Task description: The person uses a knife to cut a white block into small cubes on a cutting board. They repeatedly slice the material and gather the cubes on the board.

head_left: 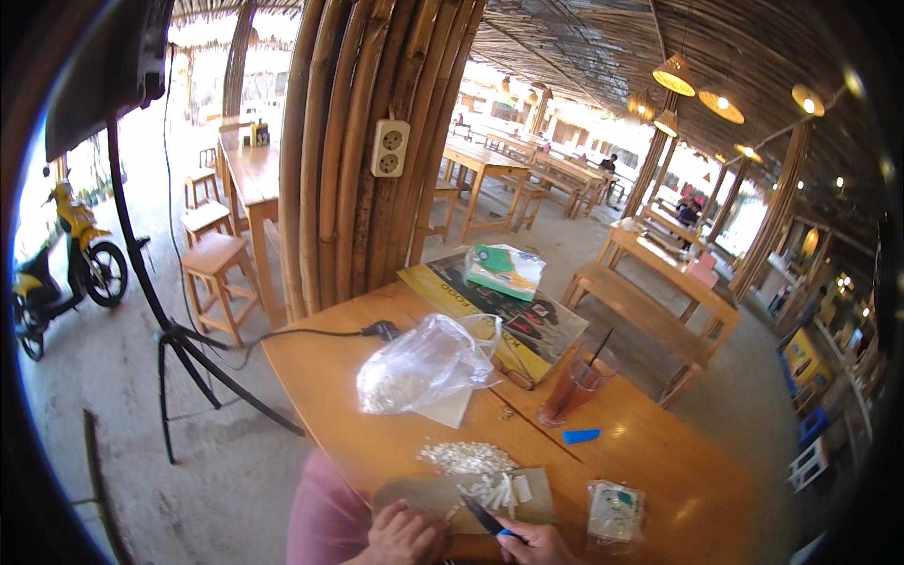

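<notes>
My right hand point(535, 544) grips a small knife point(485, 517) with a dark blade and some blue at its handle. The blade points up and left over a flat brown board point(537, 483). White strips point(499, 492) lie on that board beside the blade. Just beyond them is a heap of small chopped white pieces point(463, 458) on the table. At the board's left side rests my left hand point(405, 533), its fingers curled and close together; whatever they may hold is hidden.
A clear plastic bag point(424, 367) with pale contents sits behind the heap. Right of it stands a glass of reddish drink point(576, 386) with a straw, near a blue piece point(582, 436). A small clear packet point(616, 513), a tissue pack point(504, 270) and a black plug point(381, 330) also lie here.
</notes>
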The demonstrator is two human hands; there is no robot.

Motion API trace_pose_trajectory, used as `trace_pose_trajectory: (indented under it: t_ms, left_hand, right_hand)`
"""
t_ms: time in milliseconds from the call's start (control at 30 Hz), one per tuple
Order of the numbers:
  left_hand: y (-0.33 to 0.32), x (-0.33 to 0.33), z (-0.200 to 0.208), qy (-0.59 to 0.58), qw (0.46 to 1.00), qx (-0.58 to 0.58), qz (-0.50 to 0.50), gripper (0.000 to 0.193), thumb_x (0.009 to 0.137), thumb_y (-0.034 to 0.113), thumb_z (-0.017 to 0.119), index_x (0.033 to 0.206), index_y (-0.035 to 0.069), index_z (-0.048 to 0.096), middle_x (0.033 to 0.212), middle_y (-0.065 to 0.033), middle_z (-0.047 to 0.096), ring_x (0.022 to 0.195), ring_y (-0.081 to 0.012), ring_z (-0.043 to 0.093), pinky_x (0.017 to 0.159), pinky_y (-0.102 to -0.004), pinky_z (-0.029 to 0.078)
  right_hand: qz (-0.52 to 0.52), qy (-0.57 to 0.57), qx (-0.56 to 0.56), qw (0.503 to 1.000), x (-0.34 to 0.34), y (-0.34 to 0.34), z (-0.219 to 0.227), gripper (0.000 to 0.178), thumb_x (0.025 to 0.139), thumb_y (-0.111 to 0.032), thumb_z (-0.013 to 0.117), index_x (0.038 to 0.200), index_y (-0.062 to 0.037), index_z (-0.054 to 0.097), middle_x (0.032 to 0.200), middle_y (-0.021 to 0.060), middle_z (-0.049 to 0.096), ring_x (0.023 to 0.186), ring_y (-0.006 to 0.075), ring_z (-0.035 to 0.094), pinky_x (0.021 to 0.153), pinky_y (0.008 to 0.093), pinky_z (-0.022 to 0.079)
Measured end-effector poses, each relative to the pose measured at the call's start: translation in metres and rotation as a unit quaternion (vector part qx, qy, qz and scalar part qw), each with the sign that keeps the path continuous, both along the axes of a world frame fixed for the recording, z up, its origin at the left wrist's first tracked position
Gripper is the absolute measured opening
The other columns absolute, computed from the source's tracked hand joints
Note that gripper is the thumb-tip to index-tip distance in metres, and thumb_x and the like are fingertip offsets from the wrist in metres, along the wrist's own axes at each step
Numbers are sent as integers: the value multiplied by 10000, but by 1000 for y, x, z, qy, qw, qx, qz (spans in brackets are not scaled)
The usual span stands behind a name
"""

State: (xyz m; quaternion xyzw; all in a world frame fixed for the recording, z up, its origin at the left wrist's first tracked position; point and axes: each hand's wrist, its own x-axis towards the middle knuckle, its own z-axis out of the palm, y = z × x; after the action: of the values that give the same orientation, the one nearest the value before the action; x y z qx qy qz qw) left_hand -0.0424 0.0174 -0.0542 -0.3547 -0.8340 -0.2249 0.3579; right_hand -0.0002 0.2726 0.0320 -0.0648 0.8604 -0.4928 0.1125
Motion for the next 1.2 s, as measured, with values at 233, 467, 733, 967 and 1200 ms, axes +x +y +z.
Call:
trace_pose_trajectory:
  t_ms: [233, 467, 733, 967, 1200]
  left_hand:
    - [11, 2, 18, 1, 999, 31, -13, 253, 740, 266, 712, 973, 175, 746, 1029, -7, 717, 983, -193, 670, 1034, -462, 471]
    - [10, 4, 15, -7, 999, 40, -33, 250, 716, 251, 699, 936, 138, 729, 1030, -27, 705, 982, -209, 668, 1017, -469, 486]
    - [4, 8, 33, -15, 998, 38, -37, 238, 772, 228, 675, 983, 134, 732, 1089, -23, 711, 1010, -194, 664, 1002, -436, 494]
    - [7, 5, 40, -32, 998, 56, -21, 250, 757, 208, 711, 992, 128, 734, 1065, -29, 714, 995, -204, 674, 1013, -439, 495]
    - [6, 9, 45, -60, 995, 74, -22, 275, 757, 145, 752, 1031, 125, 747, 1023, -27, 733, 958, -223, 689, 989, -439, 508]
  right_hand:
    - [5, 14, 24, 1000, -5, 4, -7, 451, 1031, -202, 622, 1444, -29, 577, 698, 39, 625, 639, 116, 587, 660, 306, 520]
    - [-10, -82, 7, 997, 10, 11, 22, 502, 1038, -117, 579, 1532, -84, 492, 712, -20, 611, 646, 38, 553, 636, 209, 481]
    - [-25, -52, -10, 998, 15, 12, 16, 492, 1027, -93, 582, 1512, -55, 511, 726, -5, 618, 643, 41, 567, 619, 205, 479]
    - [2, -15, -23, 1000, 7, 9, 18, 475, 1016, -99, 583, 1474, 13, 526, 688, 19, 643, 557, 50, 550, 533, 214, 461]
    - [-47, -76, -70, 994, 11, 4, 28, 473, 1037, -85, 569, 1506, -53, 519, 694, -12, 592, 581, 38, 522, 558, 209, 451]
